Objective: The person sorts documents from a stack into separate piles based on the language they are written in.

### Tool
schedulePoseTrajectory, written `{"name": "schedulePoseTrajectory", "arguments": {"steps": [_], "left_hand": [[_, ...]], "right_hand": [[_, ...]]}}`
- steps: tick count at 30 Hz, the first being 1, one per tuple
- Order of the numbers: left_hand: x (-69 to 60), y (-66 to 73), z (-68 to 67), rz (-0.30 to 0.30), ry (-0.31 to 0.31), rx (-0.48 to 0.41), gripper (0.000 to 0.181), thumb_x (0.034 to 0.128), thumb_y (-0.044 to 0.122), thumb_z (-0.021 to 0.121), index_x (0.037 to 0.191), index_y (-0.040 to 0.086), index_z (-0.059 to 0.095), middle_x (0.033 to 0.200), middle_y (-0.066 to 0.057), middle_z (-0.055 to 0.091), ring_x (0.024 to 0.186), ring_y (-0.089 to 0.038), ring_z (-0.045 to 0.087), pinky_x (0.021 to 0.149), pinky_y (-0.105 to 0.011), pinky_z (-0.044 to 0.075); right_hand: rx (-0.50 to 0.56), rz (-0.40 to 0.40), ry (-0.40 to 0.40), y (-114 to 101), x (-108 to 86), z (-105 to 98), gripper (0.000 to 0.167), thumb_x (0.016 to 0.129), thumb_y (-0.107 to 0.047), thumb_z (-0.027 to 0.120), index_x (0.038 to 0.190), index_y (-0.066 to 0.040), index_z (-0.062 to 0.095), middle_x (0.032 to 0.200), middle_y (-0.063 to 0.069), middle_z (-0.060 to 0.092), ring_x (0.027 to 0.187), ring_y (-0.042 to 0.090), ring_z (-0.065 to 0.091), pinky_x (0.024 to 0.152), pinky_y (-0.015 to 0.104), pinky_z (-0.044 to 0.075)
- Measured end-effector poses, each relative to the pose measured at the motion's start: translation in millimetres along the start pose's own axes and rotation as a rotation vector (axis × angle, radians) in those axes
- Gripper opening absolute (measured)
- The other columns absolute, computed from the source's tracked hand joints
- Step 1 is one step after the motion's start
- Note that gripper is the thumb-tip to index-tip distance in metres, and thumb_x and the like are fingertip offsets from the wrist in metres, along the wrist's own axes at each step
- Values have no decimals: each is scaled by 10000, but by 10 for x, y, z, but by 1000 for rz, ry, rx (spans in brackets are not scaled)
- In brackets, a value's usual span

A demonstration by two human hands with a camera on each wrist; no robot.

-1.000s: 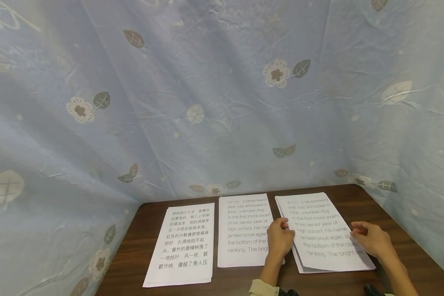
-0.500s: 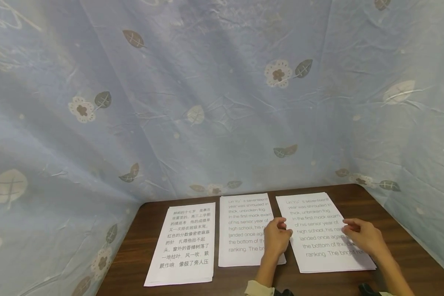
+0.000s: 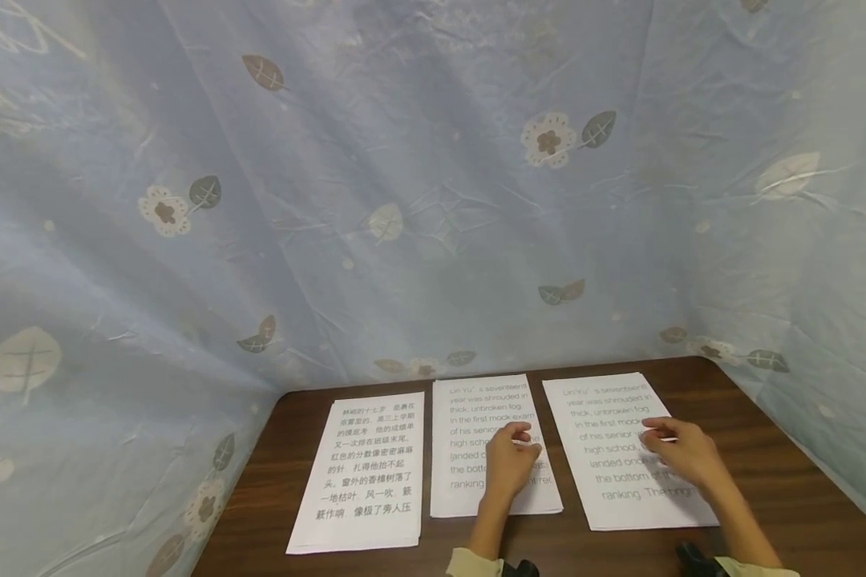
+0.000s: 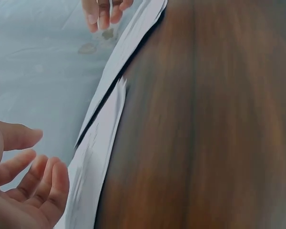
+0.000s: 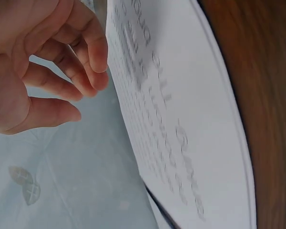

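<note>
Three stacks of printed white paper lie side by side: a left stack [image 3: 364, 481] with Chinese characters, a middle stack [image 3: 462, 505] and a right stack [image 3: 621, 513], both with English text. My left hand [image 3: 507, 465] hovers over the middle stack, fingers relaxed and holding nothing; the left wrist view shows this hand [image 4: 28, 186] with thumb and fingers apart. Over the right stack is my right hand [image 3: 685, 457], its fingers loosely bent; in the right wrist view the hand [image 5: 52, 67] grips nothing and its thumb stands apart from the fingers.
The stacks rest on a dark brown wooden table [image 3: 260, 481] with rounded back corners. Behind the table and along both sides hangs a pale blue curtain [image 3: 440, 280] with leaf and flower prints.
Both hands have moved left, the left one from the gap between stacks to over the middle stack. The right stack's top sheet, raised at its left edge before, now lies flat.
</note>
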State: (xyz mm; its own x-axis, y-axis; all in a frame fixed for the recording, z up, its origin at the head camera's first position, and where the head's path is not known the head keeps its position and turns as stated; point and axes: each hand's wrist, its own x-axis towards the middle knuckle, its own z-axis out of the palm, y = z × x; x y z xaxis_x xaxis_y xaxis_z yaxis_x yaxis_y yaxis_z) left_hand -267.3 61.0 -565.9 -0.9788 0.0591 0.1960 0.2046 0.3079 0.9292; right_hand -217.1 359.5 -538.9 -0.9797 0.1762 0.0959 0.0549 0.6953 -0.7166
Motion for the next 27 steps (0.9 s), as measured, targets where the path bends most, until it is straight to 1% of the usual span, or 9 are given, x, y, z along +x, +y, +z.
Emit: {"name": "schedulePoseTrajectory", "arguments": {"steps": [5, 9, 14, 19, 23, 27], "left_hand": [[47, -24, -258, 9, -6, 30, 350, 854, 32, 815, 1200, 13, 766, 1003, -92, 751, 804, -47, 667, 707, -199, 562], [75, -79, -466, 6, 7, 68, 348, 865, 38, 814, 1208, 14, 762, 1008, -88, 748, 816, -57, 664, 718, -205, 563], [87, -138, -731, -1, 35, 115, 343, 887, 65, 802, 1226, 31, 759, 1051, -118, 757, 865, -105, 689, 751, -246, 583], [88, -211, -988, -16, 49, 149, 360, 902, 97, 802, 1255, 47, 751, 1093, -114, 762, 917, -162, 716, 801, -298, 609], [101, -248, -1167, -23, 54, 168, 374, 910, 97, 800, 1272, 26, 738, 1102, -120, 756, 947, -209, 735, 825, -353, 635], [123, -253, -1309, -42, 70, 194, 383, 921, 129, 798, 1289, 43, 731, 1108, -113, 754, 959, -210, 726, 802, -340, 631]], "right_hand": [[47, 8, -34, -170, 47, 128, 470, 1041, -223, 687, 1378, 101, 634, 1186, 265, 736, 934, 221, 733, 662, 232, 579], [66, -8, -57, -324, 85, 251, 475, 1035, -220, 697, 1380, 100, 633, 1216, 289, 722, 952, 248, 736, 675, 249, 584], [90, -20, -90, -469, 84, 407, 471, 1024, -215, 711, 1371, 95, 642, 1212, 283, 730, 959, 262, 743, 691, 274, 584], [121, -12, -107, -572, 58, 557, 471, 1000, -193, 728, 1365, 93, 648, 1175, 256, 743, 889, 245, 740, 681, 280, 589], [140, -9, -113, -655, 58, 654, 478, 997, -196, 728, 1371, 90, 647, 1185, 258, 741, 886, 251, 744, 683, 281, 602], [175, -3, -122, -740, 71, 743, 495, 1001, -202, 723, 1395, 85, 632, 1203, 261, 736, 910, 249, 751, 698, 288, 612]]}}
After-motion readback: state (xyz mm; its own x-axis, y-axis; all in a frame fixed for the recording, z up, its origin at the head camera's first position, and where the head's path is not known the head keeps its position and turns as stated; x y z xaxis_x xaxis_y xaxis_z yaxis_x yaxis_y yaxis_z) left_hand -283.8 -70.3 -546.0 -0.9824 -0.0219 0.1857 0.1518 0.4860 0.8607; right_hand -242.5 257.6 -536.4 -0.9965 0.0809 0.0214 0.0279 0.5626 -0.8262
